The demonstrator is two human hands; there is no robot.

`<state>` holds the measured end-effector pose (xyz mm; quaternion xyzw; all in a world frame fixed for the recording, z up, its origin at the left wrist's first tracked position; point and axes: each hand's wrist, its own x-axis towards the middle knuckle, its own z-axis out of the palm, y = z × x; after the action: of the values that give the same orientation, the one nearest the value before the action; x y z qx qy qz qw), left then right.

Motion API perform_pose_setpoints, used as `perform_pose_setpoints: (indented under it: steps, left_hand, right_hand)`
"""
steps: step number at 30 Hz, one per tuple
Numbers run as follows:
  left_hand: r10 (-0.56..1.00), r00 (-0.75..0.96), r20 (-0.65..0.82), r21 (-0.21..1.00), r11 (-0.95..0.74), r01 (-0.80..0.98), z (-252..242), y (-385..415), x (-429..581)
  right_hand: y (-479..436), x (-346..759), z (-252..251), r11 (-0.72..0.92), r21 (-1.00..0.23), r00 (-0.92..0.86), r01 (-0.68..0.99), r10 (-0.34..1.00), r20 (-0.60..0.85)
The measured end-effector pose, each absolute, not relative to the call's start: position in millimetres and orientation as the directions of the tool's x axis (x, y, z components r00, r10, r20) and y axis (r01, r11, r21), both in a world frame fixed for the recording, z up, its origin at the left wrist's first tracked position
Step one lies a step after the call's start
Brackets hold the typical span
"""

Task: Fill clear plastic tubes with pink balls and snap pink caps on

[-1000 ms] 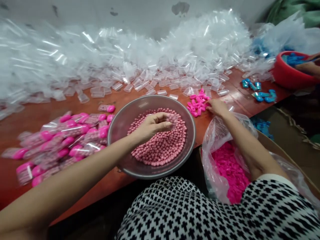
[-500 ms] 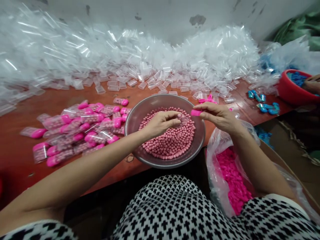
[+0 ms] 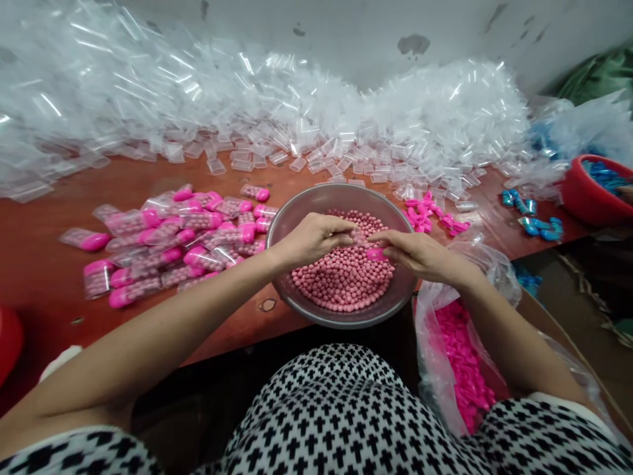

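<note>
Over a grey bowl [image 3: 283, 280] of round pink beads [image 3: 341, 284], my left hand [image 3: 311, 241] is closed, thumb against fingers. In its pinch is a small clear plastic container [image 3: 360, 235], hard to make out against the beads. My right hand [image 3: 420, 254] pinches a bright pink cap [image 3: 376, 254] at the bowl's right side. The cap and the container are close together but apart. Several loose pink caps [image 3: 420, 214] lie on the table just beyond my right hand. Below my right forearm, an open plastic bag [image 3: 430, 330] holds many more pink caps [image 3: 462, 369].
Filled containers with pink caps [image 3: 163, 237] are piled left of the bowl on the red-brown table [image 3: 173, 170]. A large heap of clear containers [image 3: 297, 105] runs along the wall. At right are blue pieces [image 3: 541, 227] and a red bowl [image 3: 578, 188] with another person's hand [image 3: 626, 192].
My right hand has moved left and down with the pink cap, in over the bowl near my left hand. The whole view has shifted slightly; my left hand keeps its pinch.
</note>
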<state>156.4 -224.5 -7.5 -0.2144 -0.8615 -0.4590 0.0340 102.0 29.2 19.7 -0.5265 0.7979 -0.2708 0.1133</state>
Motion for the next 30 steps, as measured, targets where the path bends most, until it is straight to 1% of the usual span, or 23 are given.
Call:
perform_pose_setpoints:
  steps: [2, 5, 7, 8, 10, 11, 13, 14, 16, 18, 20, 23, 27, 30]
  left_hand:
    - [0.279, -0.937, 0.211, 0.865, 0.394, 0.312, -13.7, -222.7, 155.5]
    - [0.237, -0.962, 0.134, 0.964, 0.196, 0.182, -17.9, -216.7, 154.3]
    - [0.248, -0.965, 0.081, 0.993, 0.06, 0.099, -16.9, -211.8, 155.2]
    - [0.255, -0.965, 0.063, 0.998, 0.003, 0.066, -16.0, -209.6, 156.2]
    - [0.254, -0.966, 0.051, 0.997, -0.063, 0.036, -14.8, -206.3, 158.7]
    - [0.247, -0.968, 0.052, 0.997, -0.07, 0.036, -14.9, -205.3, 160.0]
    - [0.239, -0.969, 0.063, 0.997, -0.051, 0.052, -16.2, -204.4, 162.2]
    - [0.243, -0.967, 0.073, 0.997, -0.028, 0.069, -17.1, -204.4, 163.0]
    - [0.253, -0.961, 0.109, 0.992, 0.032, 0.121, -18.7, -204.3, 164.0]
    - [0.246, -0.957, 0.155, 0.979, 0.093, 0.182, -19.6, -203.8, 164.6]
    - [0.227, -0.955, 0.193, 0.963, 0.142, 0.229, -19.8, -203.0, 165.2]
    - [0.195, -0.956, 0.221, 0.95, 0.178, 0.256, -20.1, -201.6, 166.6]
    - [0.168, -0.95, 0.264, 0.929, 0.222, 0.297, -21.3, -201.9, 168.6]
    - [0.142, -0.94, 0.311, 0.902, 0.268, 0.339, -23.1, -204.1, 170.3]
  right_hand:
    - [31.5, 99.4, 19.9, 0.325, -0.602, -0.494, -0.729, -0.859, 0.135]
    - [27.1, 96.5, 17.1, 0.302, -0.766, -0.628, -0.567, -0.76, 0.165]
    - [19.5, 96.2, 11.8, 0.234, -0.881, -0.7, -0.412, -0.7, 0.141]
    - [15.2, 96.7, 8.5, 0.194, -0.918, -0.719, -0.345, -0.684, 0.126]
    - [7.7, 98.4, 2.2, 0.137, -0.949, -0.728, -0.284, -0.675, 0.121]
    - [5.2, 99.4, 0.0, 0.132, -0.943, -0.725, -0.306, -0.674, 0.141]
    - [3.4, 100.6, -1.5, 0.169, -0.872, -0.706, -0.46, -0.665, 0.244]
    - [3.9, 100.5, -0.6, 0.208, -0.798, -0.68, -0.565, -0.666, 0.307]
    - [6.7, 98.8, 3.7, 0.28, -0.609, -0.593, -0.742, -0.697, 0.402]
    - [10.5, 96.2, 9.5, 0.31, -0.462, -0.509, -0.831, -0.758, 0.407]
    - [13.8, 94.4, 14.5, 0.303, -0.394, -0.452, -0.868, -0.811, 0.371]
    - [15.0, 96.1, 16.8, 0.311, -0.38, -0.45, -0.871, -0.815, 0.365]
    - [8.5, 106.0, 7.4, 0.339, -0.414, -0.515, -0.845, -0.728, 0.454]
    - [2.7, 113.5, -2.3, 0.34, -0.425, -0.529, -0.839, -0.694, 0.489]
